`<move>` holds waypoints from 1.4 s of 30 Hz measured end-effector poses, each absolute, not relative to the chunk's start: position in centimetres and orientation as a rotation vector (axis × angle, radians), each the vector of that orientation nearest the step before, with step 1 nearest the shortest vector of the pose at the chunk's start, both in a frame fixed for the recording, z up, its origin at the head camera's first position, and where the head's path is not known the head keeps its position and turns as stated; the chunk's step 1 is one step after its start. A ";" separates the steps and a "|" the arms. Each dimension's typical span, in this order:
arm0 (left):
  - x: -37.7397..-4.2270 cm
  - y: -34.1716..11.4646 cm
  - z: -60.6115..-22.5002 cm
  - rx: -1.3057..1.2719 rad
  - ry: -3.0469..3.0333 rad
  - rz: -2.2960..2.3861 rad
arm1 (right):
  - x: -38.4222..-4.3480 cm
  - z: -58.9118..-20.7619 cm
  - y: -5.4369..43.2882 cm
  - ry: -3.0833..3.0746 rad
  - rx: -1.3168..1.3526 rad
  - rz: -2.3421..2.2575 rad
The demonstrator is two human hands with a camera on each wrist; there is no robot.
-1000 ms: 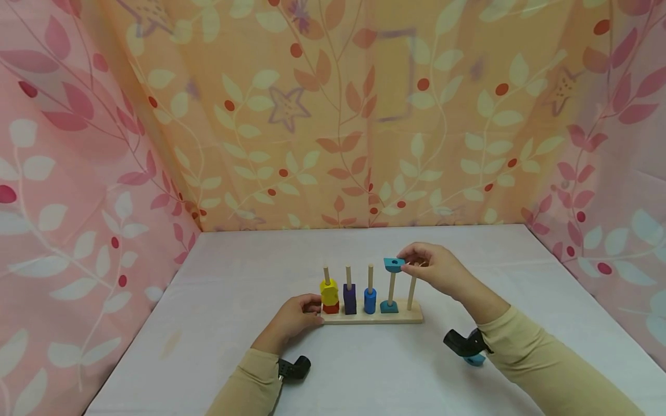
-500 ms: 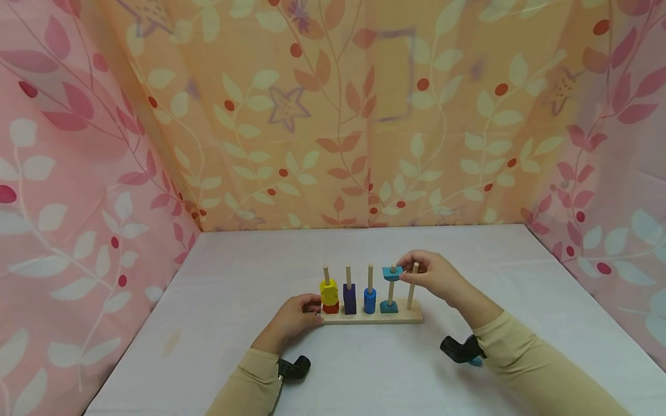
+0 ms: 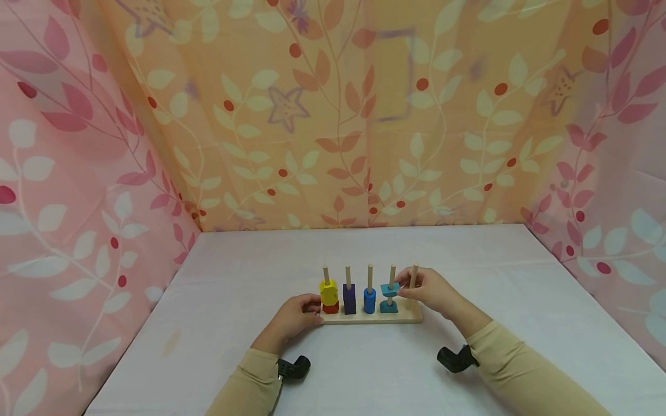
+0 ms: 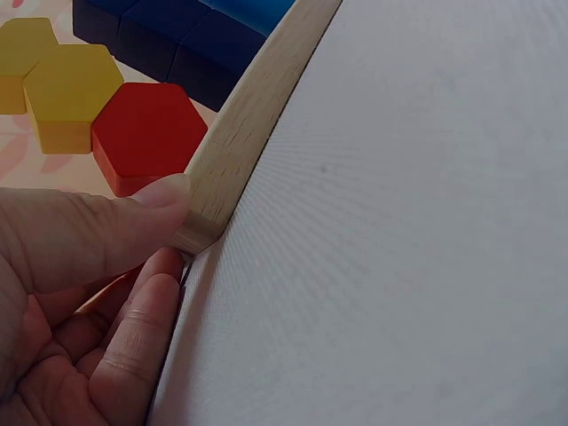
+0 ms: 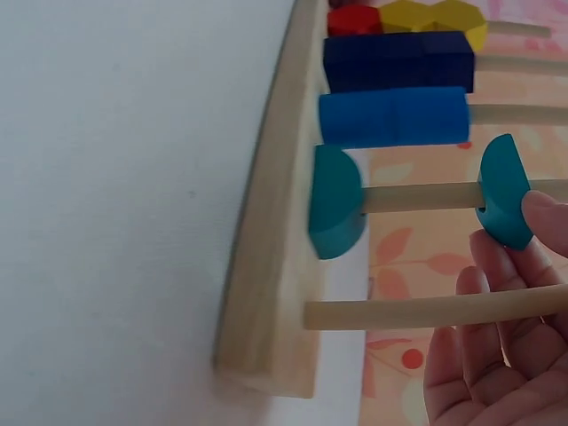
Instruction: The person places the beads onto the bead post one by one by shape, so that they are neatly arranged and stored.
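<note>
A wooden peg stacker (image 3: 372,319) with a row of upright pegs stands on the table. My left hand (image 3: 298,316) grips the left end of its base, the thumb (image 4: 98,235) pressing on the wood near the red hexagonal block (image 4: 151,133). Between thumb and fingers, my right hand (image 3: 433,292) pinches a teal half-round block (image 5: 504,191). That block is threaded on the fourth peg, flat side up, partway down. Below it, a second teal half-round block (image 5: 335,202) sits on the base, with bare peg showing between the two. The rightmost peg (image 5: 426,311) is bare and passes close to my right fingers.
Yellow hexagonal blocks (image 3: 329,292) top the red one on the first peg. Dark blue square blocks (image 3: 350,299) and blue cylinders (image 3: 369,300) fill the lower parts of the second and third pegs. Patterned curtains (image 3: 333,115) surround the white table (image 3: 260,260).
My right hand has lowered the teal half-round block from the tip of the fourth peg to partway down it. A teal piece on the table is now hidden by my right arm. The left hand stays put.
</note>
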State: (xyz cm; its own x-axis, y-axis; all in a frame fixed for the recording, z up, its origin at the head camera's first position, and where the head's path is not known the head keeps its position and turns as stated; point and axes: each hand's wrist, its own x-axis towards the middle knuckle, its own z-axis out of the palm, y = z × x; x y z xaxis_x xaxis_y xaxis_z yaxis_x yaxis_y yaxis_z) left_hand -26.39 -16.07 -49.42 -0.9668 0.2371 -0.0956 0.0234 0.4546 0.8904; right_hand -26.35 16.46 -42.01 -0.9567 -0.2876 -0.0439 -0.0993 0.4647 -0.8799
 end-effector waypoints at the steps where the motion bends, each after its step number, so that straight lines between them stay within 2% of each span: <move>1: -26.4 -16.1 -49.4 0.222 2.499 1.521 | -26.4 -42.2 16.4 2.527 -0.326 -1.491; 11: -26.3 -15.9 -49.3 0.194 2.501 1.512 | -26.7 -44.4 16.1 2.549 -0.324 -1.446; 22: -26.3 -16.0 -49.3 0.196 2.509 1.511 | -26.8 -44.8 16.3 2.542 -0.398 -1.453; 29: -26.3 -16.1 -49.4 0.221 2.512 1.513 | -26.3 -43.7 18.9 2.604 -0.454 -1.379; 42: -26.3 -16.0 -49.4 0.242 2.513 1.518 | -23.1 -41.9 25.1 2.652 -0.343 -1.214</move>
State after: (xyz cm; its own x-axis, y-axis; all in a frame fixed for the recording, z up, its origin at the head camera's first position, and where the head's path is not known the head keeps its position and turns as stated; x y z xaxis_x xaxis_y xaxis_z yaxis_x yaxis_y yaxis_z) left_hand -26.30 -16.03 -49.39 -0.9675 0.2392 -0.0825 0.0382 0.4607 0.8867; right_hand -23.08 25.05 -41.94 -0.9521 -0.2928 -0.0880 -0.1248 0.6348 -0.7625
